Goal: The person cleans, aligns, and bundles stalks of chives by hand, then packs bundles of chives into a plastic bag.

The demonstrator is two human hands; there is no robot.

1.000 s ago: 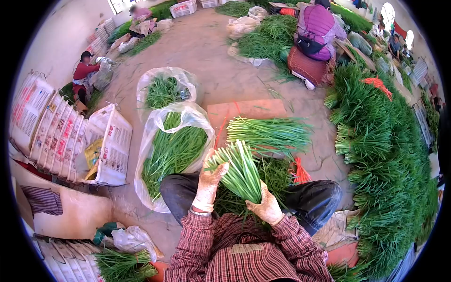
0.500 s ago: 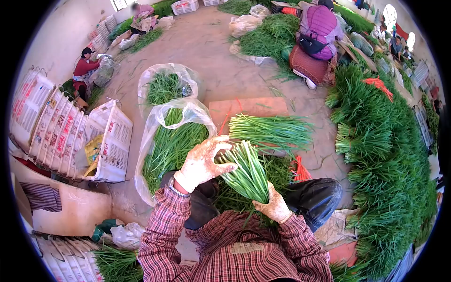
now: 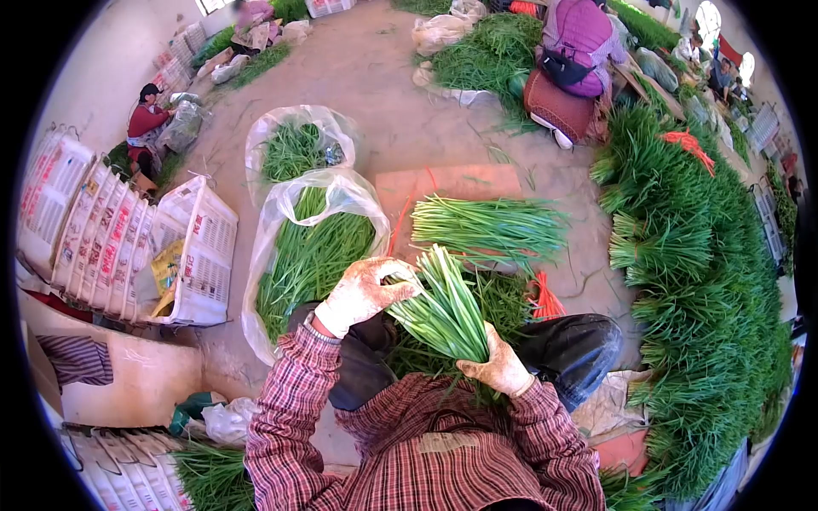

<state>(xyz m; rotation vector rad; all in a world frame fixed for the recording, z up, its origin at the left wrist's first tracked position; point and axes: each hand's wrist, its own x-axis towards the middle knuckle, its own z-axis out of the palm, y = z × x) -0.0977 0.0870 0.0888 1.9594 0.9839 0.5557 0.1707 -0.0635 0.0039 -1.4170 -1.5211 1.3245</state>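
In the head view, my right hand [image 3: 497, 364], in a stained pale glove, wraps round the lower part of a bunch of chives [image 3: 447, 311]. The pale stalk ends fan upward, tilted to the left. My left hand [image 3: 365, 291], gloved too, is at the bunch's upper left edge, thumb and fingers pinched together on stalks there. Its fingertips are partly hidden. Beyond the bunch, a flat pile of chives [image 3: 487, 228] lies on a reddish board [image 3: 460, 180]. Loose greens [image 3: 503, 302] lie below, between my knees.
Left of me stand clear plastic bags [image 3: 341, 183] of greens and white crates [image 3: 204, 255]. Orange ties [image 3: 545, 298] lie near my right knee. Tied chive bunches [image 3: 682, 281] line the right side. A co-worker in purple [image 3: 579, 43] sits ahead; others work farther off.
My left thumb and fingers, spread apart before, have come together at the bunch's edge. The stalk tops have shifted slightly up and left. My right hand keeps its hold.
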